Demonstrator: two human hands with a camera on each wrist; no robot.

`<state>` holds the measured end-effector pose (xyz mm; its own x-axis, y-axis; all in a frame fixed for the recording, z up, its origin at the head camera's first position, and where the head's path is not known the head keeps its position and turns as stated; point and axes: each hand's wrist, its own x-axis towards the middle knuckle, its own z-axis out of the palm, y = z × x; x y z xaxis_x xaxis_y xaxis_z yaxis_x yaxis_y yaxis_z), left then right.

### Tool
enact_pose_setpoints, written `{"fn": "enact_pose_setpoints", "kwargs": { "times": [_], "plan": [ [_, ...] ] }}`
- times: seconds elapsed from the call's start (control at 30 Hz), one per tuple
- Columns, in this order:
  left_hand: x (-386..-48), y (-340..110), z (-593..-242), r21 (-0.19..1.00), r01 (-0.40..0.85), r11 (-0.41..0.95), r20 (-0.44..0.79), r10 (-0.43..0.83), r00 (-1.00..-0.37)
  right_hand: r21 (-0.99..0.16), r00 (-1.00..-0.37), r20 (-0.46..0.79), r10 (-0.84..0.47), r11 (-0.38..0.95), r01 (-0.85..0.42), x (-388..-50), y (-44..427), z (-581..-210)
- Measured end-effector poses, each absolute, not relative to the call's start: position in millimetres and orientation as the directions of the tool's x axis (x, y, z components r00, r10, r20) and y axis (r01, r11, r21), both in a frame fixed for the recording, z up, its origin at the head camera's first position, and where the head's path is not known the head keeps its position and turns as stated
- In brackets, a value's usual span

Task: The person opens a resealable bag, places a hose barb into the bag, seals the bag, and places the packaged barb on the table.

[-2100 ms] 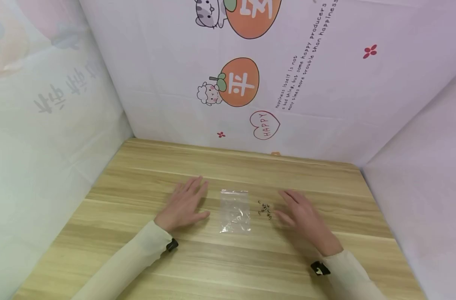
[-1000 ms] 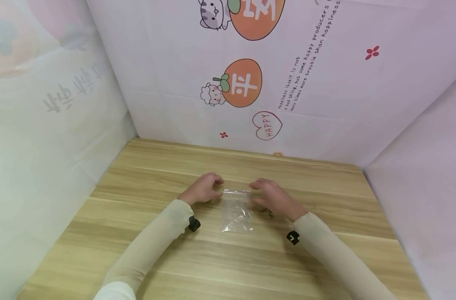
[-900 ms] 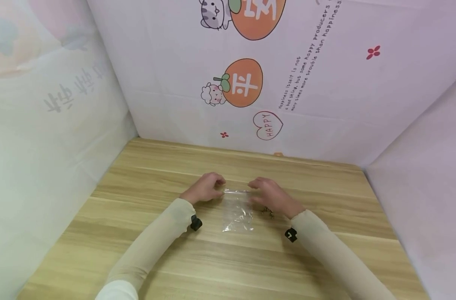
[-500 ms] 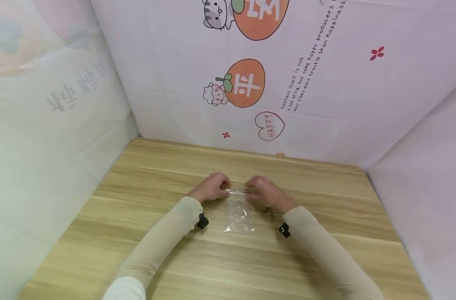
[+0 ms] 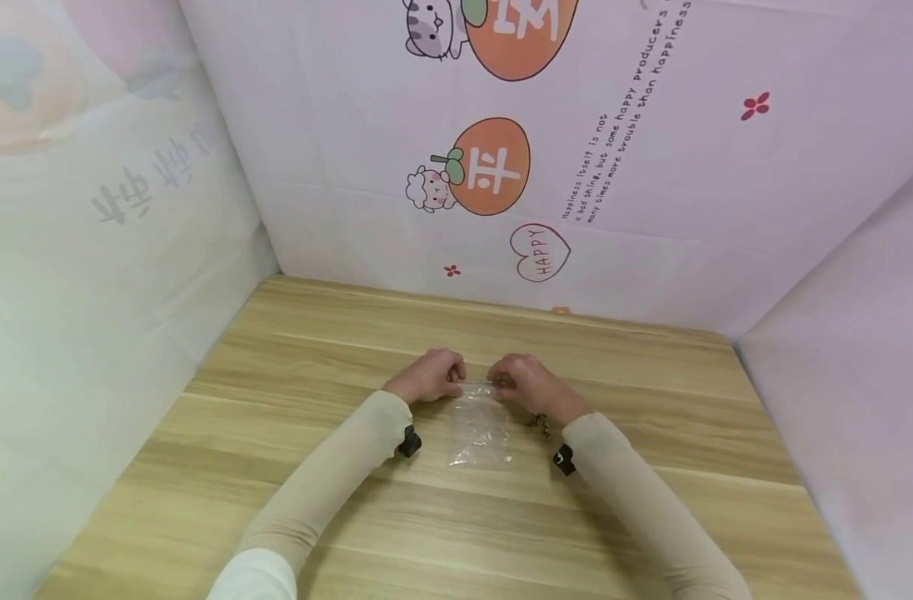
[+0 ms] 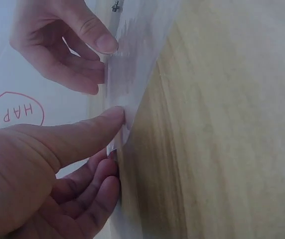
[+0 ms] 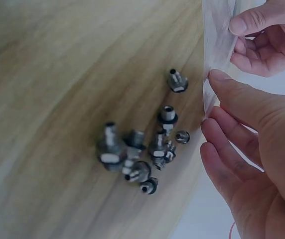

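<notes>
A clear zip bag (image 5: pixel 481 429) lies on the wooden table, its zip edge toward the back wall. At the left end of that edge, my left hand (image 5: pixel 430 375) pinches the plastic between thumb and curled fingers. My right hand (image 5: pixel 533 385) pinches the right end the same way. The left wrist view shows the bag (image 6: pixel 137 55) between my left hand (image 6: pixel 48 169) and the other hand's thumb. In the right wrist view, several small metal fittings (image 7: pixel 167 115) with dark rings lie beside the bag, near my right hand (image 7: pixel 262 134).
The wooden table (image 5: pixel 456 517) meets a white printed sheet (image 5: pixel 336 167) at its back edge. More white sheeting hangs along the left and right sides. In the head view the right wrist partly covers the fittings (image 5: pixel 539 423).
Both hands have moved inward from either side of the bag to its top edge and now pinch it. The edge looks slightly raised. The fittings stay beside the bag.
</notes>
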<state>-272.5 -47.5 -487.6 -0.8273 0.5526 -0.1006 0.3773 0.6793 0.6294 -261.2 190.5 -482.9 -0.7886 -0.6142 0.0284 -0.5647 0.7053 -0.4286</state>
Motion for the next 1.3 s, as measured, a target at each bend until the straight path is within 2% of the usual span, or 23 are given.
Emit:
{"fn": "enact_pose_setpoints", "kwargs": {
  "times": [0.33,0.53,0.8,1.3],
  "plan": [
    [-274,-48,-485,0.637,0.368,0.677,-0.128,0.563,-0.816,-0.443,-0.789,-0.041,-0.614,0.718,-0.536,-267,188,-478],
    [-275,-48,-487,0.645,0.373,0.667,-0.12,0.57,-0.813,-0.501,-0.787,-0.088,-0.61,0.71,-0.495,-274,187,-477],
    [-273,-47,-485,0.672,0.378,0.637,-0.086,0.574,-0.814,-0.575,-0.8,-0.125,-0.586,0.7,-0.423,-277,189,-478],
    [-264,-50,-477,0.692,0.405,0.598,0.002,0.559,-0.829,-0.596,-0.845,-0.143,-0.516,0.727,-0.342,-265,200,-464]
  ]
}}
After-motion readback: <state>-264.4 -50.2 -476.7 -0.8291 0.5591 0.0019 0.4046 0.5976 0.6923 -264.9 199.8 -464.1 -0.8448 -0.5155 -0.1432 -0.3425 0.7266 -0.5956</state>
